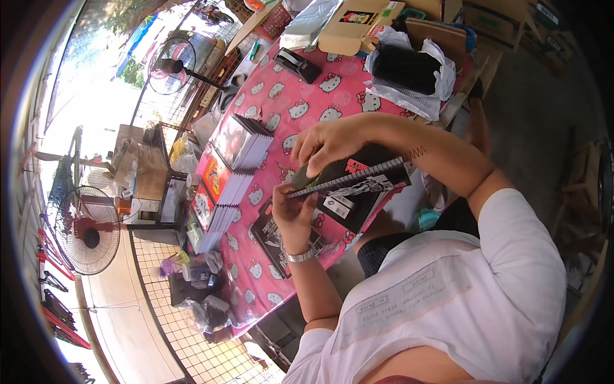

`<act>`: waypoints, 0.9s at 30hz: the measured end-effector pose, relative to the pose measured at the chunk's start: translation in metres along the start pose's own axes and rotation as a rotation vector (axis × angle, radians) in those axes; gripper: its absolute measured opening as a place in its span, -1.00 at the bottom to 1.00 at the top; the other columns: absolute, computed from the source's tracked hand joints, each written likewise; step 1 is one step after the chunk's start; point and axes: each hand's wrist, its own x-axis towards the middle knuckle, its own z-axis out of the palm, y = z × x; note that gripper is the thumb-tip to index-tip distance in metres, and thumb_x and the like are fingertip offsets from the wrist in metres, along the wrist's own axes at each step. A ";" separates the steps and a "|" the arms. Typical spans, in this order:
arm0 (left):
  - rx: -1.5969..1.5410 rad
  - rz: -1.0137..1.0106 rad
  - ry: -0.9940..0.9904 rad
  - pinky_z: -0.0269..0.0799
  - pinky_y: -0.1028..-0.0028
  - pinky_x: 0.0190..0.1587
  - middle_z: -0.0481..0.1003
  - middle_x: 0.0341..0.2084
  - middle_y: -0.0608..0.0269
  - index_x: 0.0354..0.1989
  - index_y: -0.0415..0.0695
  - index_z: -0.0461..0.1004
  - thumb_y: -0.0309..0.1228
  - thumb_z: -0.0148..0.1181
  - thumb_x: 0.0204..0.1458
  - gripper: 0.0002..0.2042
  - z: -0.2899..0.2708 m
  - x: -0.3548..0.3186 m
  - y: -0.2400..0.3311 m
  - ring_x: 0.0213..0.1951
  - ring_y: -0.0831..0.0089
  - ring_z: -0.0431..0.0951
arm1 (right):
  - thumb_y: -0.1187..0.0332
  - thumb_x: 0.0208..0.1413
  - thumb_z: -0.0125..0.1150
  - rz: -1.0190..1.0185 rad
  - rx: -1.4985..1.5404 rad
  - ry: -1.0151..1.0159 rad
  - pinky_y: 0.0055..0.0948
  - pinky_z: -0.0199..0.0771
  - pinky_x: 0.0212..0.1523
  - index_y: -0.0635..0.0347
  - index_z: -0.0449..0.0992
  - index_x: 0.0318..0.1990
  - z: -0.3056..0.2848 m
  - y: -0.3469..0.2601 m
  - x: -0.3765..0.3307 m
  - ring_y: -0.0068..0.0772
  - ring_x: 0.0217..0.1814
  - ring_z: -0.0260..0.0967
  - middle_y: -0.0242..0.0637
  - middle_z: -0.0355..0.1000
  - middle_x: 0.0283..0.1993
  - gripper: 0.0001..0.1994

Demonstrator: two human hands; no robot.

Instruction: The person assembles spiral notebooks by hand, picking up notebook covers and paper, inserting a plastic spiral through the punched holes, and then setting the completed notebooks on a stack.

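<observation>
A black-covered notebook [358, 185] is held up at the table's near edge, with a spiral coil along its spine. A length of loose black coil [417, 153] sticks out past the spine's right end. My left hand [294, 214], with a metal watch at the wrist, grips the notebook's left end, thumb on the near side. My right hand [323, 146] reaches over the notebook to that same end, fingers curled together. Something dark green shows under these fingers; I cannot make out what it is. Beneath my left hand, a black printed cover or notebook [272, 240] lies on the table.
Stacks of spiral notebooks [224, 176] stand on the left of the pink patterned tablecloth [256, 269]. Farther back are a black tape dispenser [297, 66], a white plastic bag of black coils [409, 70] and opened cardboard [348, 35]. Fans [89, 237] stand at left.
</observation>
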 end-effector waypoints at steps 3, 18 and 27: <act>0.090 -0.034 -0.005 0.42 0.66 -0.36 0.43 -0.26 0.29 -0.14 -0.19 0.31 -0.68 0.30 0.02 -0.69 -0.003 0.000 0.002 -0.37 0.65 0.49 | 0.12 -0.07 0.36 0.209 -0.372 0.388 -0.28 0.37 0.15 0.15 0.64 -0.10 -0.016 0.059 -0.008 -0.02 0.12 0.39 -0.02 0.40 0.12 -0.60; 0.419 0.121 0.319 0.48 0.60 -0.61 0.34 -0.56 0.33 -0.32 -0.30 0.36 -0.40 0.01 0.31 -0.79 0.025 0.006 0.009 -0.61 0.54 0.52 | 0.19 0.09 0.26 0.488 -1.193 0.830 -0.10 0.14 0.37 0.16 0.42 0.17 0.111 0.170 -0.186 -0.01 0.36 0.17 -0.03 0.26 0.26 -0.50; 0.308 0.060 0.357 0.44 0.60 -0.66 0.43 -0.52 0.30 -0.14 -0.31 0.43 -0.40 0.08 0.28 -0.82 0.010 0.011 -0.007 -0.61 0.58 0.54 | 0.28 0.13 0.15 0.451 0.007 0.870 -0.42 0.33 0.12 0.16 0.38 0.25 0.052 0.117 -0.182 -0.44 0.03 0.38 -0.24 0.43 -0.04 -0.50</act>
